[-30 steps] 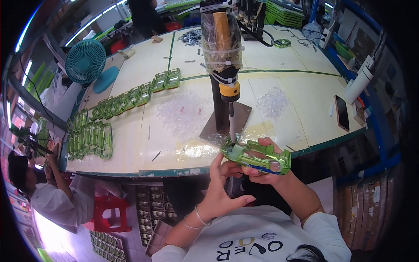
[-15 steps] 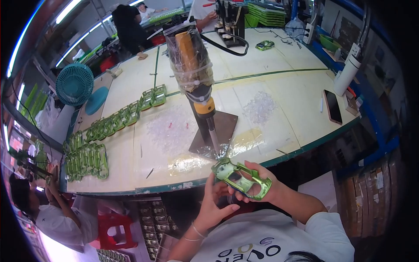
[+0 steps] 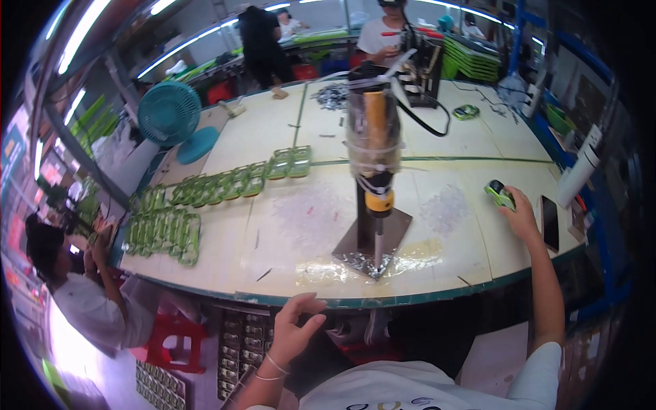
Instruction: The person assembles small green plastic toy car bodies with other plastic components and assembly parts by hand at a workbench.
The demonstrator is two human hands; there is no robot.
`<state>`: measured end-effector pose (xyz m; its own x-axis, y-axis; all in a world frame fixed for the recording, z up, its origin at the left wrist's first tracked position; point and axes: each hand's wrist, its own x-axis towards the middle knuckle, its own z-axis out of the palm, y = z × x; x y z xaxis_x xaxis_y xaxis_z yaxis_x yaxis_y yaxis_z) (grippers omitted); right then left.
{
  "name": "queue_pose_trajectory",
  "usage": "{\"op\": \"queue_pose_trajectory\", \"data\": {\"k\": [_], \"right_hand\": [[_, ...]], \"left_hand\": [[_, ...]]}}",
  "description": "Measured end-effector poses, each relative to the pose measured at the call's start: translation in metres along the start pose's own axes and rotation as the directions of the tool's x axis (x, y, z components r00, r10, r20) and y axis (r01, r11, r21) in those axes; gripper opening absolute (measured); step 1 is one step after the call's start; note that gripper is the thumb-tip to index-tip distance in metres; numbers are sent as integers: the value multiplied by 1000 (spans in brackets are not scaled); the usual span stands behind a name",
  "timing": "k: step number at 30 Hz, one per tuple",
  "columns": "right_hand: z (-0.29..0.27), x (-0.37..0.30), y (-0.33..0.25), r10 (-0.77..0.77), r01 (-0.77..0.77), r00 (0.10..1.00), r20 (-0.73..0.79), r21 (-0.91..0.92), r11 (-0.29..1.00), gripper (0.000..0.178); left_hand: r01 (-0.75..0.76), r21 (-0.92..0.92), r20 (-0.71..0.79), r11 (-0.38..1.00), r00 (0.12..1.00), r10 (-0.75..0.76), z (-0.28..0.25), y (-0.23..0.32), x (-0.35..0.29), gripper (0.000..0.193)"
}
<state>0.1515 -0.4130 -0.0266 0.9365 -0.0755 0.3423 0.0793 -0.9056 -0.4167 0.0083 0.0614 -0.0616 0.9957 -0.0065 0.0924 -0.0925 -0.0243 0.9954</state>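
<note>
Green shell: it was just under the driver's tip and is now well to the right; I see the green car-shaped shell (image 3: 501, 194) over the table's right part, beyond the clear pieces.
Right hand: the right hand (image 3: 522, 213) has carried out to the right on a stretched arm, its fingers closed on the shell's near end; I cannot tell whether the shell touches the table.
Left hand: the left hand (image 3: 295, 333) has parted from the shell and is by the near edge, empty, fingers loosely bent, thumb apart.
Driver: I have the upright driver (image 3: 375, 140) in mid-table, its tip over the metal base plate (image 3: 398, 232) with no shell under it.
What it means: I judge the work on this shell at the driver is interrupted or finished; I cannot see which.
Clear pieces: one pile (image 3: 444, 209) is right of the driver, another pile (image 3: 307, 210) left of it.
Shell rows: the green rows (image 3: 164, 236) lie at the left, well apart from both hands.
Phone: the phone (image 3: 549, 224) lies to the right of the right hand, near it.
</note>
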Motion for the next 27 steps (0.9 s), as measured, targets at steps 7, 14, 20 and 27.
{"op": "queue_pose_trajectory", "data": {"k": [7, 14, 20, 27], "right_hand": [[64, 67, 36, -208, 106, 942, -265, -353, 930, 50], [68, 46, 37, -107, -14, 905, -411, -281, 960, 40], [34, -39, -27, 22, 39, 944, -330, 176, 984, 34], [34, -149, -174, -431, 451, 887, -163, 500, 739, 29]], "left_hand": [[-119, 766, -197, 632, 892, 406, -73, 13, 48, 35], [367, 927, -267, -74, 786, 557, -184, -14, 67, 25], [130, 983, -173, 130, 896, 409, -188, -9, 51, 12], [76, 748, -424, 659, 819, 387, -117, 30, 1, 9]]}}
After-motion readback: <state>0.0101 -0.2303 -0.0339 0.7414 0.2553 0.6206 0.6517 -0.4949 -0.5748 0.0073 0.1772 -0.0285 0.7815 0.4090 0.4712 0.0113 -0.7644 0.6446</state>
